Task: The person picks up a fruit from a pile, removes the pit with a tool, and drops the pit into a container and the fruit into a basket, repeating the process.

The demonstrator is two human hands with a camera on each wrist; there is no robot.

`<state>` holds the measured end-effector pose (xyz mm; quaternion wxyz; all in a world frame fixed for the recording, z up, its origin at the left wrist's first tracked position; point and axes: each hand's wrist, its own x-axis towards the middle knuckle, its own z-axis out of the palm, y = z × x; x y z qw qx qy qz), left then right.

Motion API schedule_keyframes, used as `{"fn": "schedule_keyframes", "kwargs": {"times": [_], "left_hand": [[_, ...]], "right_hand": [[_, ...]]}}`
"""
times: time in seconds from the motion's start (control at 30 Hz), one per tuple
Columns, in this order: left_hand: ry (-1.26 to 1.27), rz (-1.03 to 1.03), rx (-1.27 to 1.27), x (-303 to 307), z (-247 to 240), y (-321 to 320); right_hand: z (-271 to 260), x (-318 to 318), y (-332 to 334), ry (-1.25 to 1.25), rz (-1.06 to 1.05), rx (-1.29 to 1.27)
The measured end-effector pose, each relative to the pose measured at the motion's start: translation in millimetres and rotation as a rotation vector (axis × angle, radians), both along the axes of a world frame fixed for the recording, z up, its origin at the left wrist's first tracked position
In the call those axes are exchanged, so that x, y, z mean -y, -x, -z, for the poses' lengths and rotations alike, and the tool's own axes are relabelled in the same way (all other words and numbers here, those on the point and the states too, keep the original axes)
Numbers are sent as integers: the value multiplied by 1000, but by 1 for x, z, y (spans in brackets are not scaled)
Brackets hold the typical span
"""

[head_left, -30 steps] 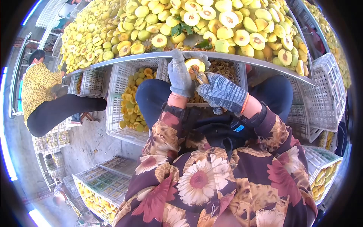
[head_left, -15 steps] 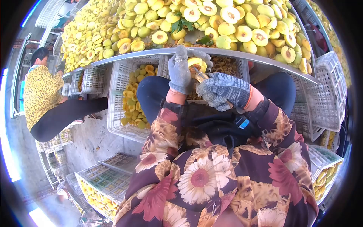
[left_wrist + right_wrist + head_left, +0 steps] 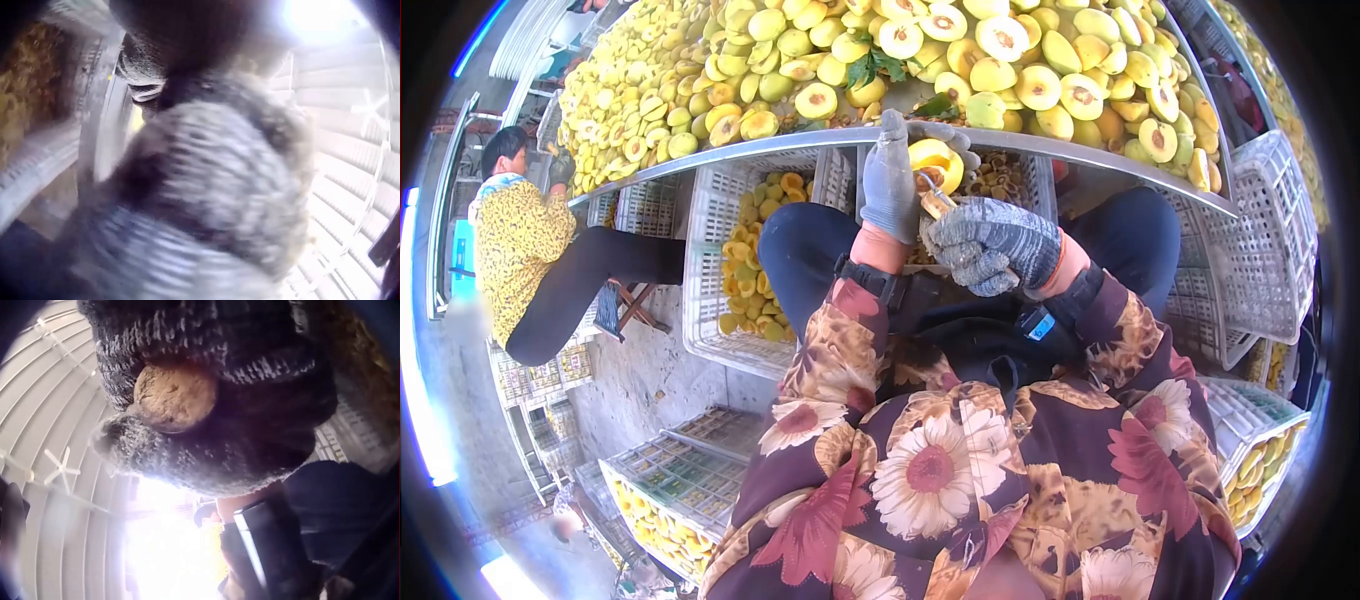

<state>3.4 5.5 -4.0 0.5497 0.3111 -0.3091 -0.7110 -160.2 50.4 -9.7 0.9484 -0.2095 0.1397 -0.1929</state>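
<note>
In the head view the gloved left hand point(image 3: 892, 180) holds a yellow fruit half point(image 3: 937, 167), thumb upright on its near side and fingers behind it. The gloved right hand point(image 3: 994, 246) is curled round a tool with a wooden handle point(image 3: 938, 205); its metal end touches the fruit's cut face. The right wrist view shows the handle's round end point(image 3: 175, 397) between the curled fingers and thumb of the right hand point(image 3: 212, 406). Knitted glove fabric point(image 3: 212, 187) fills much of the left wrist view, blurred.
A metal-edged table point(image 3: 790, 142) heaped with halved fruit lies beyond the hands. Below its edge stand a crate of yellow halves point(image 3: 700, 270) and one of brown pieces point(image 3: 1040, 185). More crates point(image 3: 1270, 240) stand at right. Another person point(image 3: 525, 250) sits at left.
The fruit's centre, brown a second ago, now shows a yellow hollow. Both hands have shifted slightly. The person at left has raised a hand toward the table.
</note>
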Motion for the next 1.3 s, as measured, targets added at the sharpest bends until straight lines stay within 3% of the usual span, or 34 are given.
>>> {"fn": "schedule_keyframes", "kwargs": {"times": [0.1,0.2,0.23,0.27,0.33,0.37,0.4,0.47,0.5,0.53,0.6,0.63,0.7,0.8,0.87,0.93,1.03,1.13,1.2,1.27,1.3], "left_hand": [[-53,-36,-181,-3,-4,2],[-110,-119,-213,-6,-15,-3],[-61,-141,-192,-8,-16,-9],[-55,-155,-212,-10,-18,-17],[745,-459,1098,-20,-20,-45],[655,-510,977,-21,-11,-66],[567,-554,855,-20,-8,-91],[125,-594,211,-37,-37,-132],[92,-676,582,-33,-23,-174],[61,-740,959,-30,-33,-178],[78,-676,1713,-34,-38,-170],[86,-624,2088,-34,-39,-161],[275,-477,1606,-7,-19,-117],[530,-230,1612,14,-22,-9],[375,-27,1699,34,-19,37],[392,14,1809,53,-10,65],[207,171,1730,69,1,74],[333,-23,1304,69,28,49],[440,-192,1010,57,1,38],[99,42,319,37,-29,19],[67,87,183,28,-35,12]], "right_hand": [[-7,-4,-1,94,11,-52],[-32,-21,-15,568,178,-648],[3,-23,-22,986,457,-696],[17,-21,-23,1101,343,-934],[33,-14,-11,1292,96,-1437],[43,-12,0,1342,-217,-1599],[42,-16,5,1312,-199,-1618],[38,-26,11,1272,-171,-1651],[20,-27,7,1265,-217,-1639],[13,-26,4,1234,-210,-1640],[6,-24,-1,1186,-198,-1633],[13,-29,1,1380,-64,-1569],[35,-29,-4,1354,-60,-1515],[29,-36,-7,1350,-33,-1456],[29,-37,-2,1311,-11,-1478],[26,-37,7,1253,27,-1488],[16,-39,21,1221,45,-1474],[17,-35,30,1227,59,-1445],[6,-27,28,1173,146,-1470],[-6,-18,26,1282,437,-1410],[-10,-13,26,1405,693,-1320]]}}
